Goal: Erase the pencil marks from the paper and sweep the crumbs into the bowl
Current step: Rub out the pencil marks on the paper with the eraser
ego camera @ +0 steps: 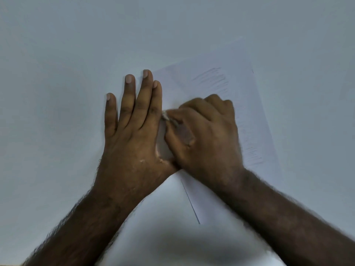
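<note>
Paper [226, 116] is lying askew on the pale table [57, 54], right of its middle, with faint pencil marks [213, 79] showing toward its far edge. The left hand [132, 127] is resting flat, fingers straight and slightly spread, along the sheet's left edge. The right hand [203, 131] is pinching a small, blurred eraser [165, 115] against the paper, beside the left forefinger.

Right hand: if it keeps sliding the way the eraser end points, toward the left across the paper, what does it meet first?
Most likely the left hand. The right hand pinches a small eraser whose tip already sits beside the left index finger, flat on the paper. The blur hides whether they touch.
</note>
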Demonstrator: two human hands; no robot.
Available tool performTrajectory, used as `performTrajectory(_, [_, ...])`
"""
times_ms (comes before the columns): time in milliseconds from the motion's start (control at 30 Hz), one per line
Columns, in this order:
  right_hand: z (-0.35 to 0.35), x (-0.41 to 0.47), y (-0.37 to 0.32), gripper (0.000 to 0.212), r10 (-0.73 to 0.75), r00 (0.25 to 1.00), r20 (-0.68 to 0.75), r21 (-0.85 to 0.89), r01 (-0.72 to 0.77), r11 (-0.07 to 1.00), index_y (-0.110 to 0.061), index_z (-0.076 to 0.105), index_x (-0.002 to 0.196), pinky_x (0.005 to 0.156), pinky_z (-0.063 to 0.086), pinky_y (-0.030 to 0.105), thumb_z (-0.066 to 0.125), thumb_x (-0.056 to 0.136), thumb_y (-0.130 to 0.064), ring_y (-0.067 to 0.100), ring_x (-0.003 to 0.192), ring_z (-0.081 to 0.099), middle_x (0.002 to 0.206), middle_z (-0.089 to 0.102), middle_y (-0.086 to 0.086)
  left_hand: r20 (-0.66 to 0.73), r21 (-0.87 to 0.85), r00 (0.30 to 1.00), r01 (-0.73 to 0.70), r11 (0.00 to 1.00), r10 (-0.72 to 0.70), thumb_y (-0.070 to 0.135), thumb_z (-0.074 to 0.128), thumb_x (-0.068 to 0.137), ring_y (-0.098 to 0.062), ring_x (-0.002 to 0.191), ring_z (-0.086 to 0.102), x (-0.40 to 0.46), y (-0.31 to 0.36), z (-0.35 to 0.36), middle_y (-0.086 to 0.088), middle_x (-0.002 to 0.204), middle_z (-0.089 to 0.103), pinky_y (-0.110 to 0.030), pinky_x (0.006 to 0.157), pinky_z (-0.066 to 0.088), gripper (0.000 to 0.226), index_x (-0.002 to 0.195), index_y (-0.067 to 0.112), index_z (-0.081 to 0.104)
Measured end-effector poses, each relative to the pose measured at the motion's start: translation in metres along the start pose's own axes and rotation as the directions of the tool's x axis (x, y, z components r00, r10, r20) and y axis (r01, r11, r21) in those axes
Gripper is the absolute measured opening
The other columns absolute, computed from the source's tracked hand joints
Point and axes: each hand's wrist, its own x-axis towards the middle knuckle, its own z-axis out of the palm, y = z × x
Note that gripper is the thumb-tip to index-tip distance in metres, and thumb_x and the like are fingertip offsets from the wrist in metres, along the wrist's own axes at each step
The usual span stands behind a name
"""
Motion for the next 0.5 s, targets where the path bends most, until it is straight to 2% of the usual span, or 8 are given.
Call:
performTrajectory(67, [-0.001, 0.012, 0.015, 0.007, 0.023, 0.999, -0.047, -0.029, -0.025, 0.999, -0.02, 0.082, 0.093, 0.079, 0.043, 0.044, 0.078, 0.093, -0.026, 0.03, 0.081, 0.064, 0.085, 0.074, 0.0, 0.034, 0.016, 0.999, -0.005, 1.0, 0.005, 0.091, 0.047, 0.085, -0.029, 0.165, -0.007, 0.001, -0.002, 0.0, -0.008, 0.179, -0.002, -0.06, 0.131, 0.0, 0.124, 0.169, 0.008, 0.009])
performTrajectory(133, [-0.002, 0.03, 0.028, 0.007, 0.073, 0.991, -0.115, -0.057, -0.08, 0.995, -0.023, 0.082, 0.092, 0.081, 0.045, 0.044, 0.077, 0.092, -0.028, 0.027, 0.084, 0.065, 0.086, 0.075, -0.004, 0.075, 0.026, 0.997, -0.013, 1.0, 0.011, 0.093, 0.057, 0.077, -0.027, 0.165, -0.013, 0.002, -0.004, -0.001, -0.005, 0.179, -0.009, -0.059, 0.131, -0.003, 0.135, 0.17, 0.011, 0.002])
performTrajectory(233, [-0.003, 0.034, 0.029, 0.007, 0.148, 0.98, -0.132, 0.013, -0.147, 0.989, -0.023, 0.082, 0.095, 0.082, 0.049, 0.043, 0.076, 0.094, -0.028, 0.018, 0.086, 0.063, 0.086, 0.075, -0.009, 0.075, 0.032, 0.997, -0.018, 0.999, 0.016, 0.094, 0.056, 0.076, -0.027, 0.164, -0.015, 0.002, -0.004, -0.001, -0.004, 0.179, -0.011, -0.06, 0.131, -0.003, 0.137, 0.17, 0.012, -0.001])
performTrajectory(400, [-0.014, 0.015, 0.033, 0.005, 0.272, 0.956, -0.109, 0.109, -0.261, 0.959, -0.02, 0.081, 0.098, 0.08, 0.048, 0.025, 0.078, 0.095, -0.023, 0.016, 0.088, 0.063, 0.09, 0.071, -0.009, 0.097, 0.019, 0.995, -0.015, 1.0, 0.013, 0.093, 0.055, 0.076, -0.028, 0.164, -0.017, 0.002, -0.005, -0.002, -0.006, 0.178, -0.012, -0.06, 0.131, -0.004, 0.137, 0.17, 0.01, -0.001])
performTrajectory(500, [-0.014, 0.01, 0.036, 0.005, 0.282, 0.953, -0.106, 0.155, -0.265, 0.952, -0.018, 0.081, 0.1, 0.082, 0.053, 0.034, 0.078, 0.096, -0.02, 0.018, 0.09, 0.066, 0.091, 0.072, -0.009, 0.077, -0.035, 0.996, -0.036, 0.999, 0.038, 0.086, 0.059, 0.08, -0.029, 0.165, -0.012, 0.002, -0.004, -0.008, -0.01, 0.179, -0.006, -0.061, 0.131, -0.002, 0.131, 0.169, 0.004, 0.008])
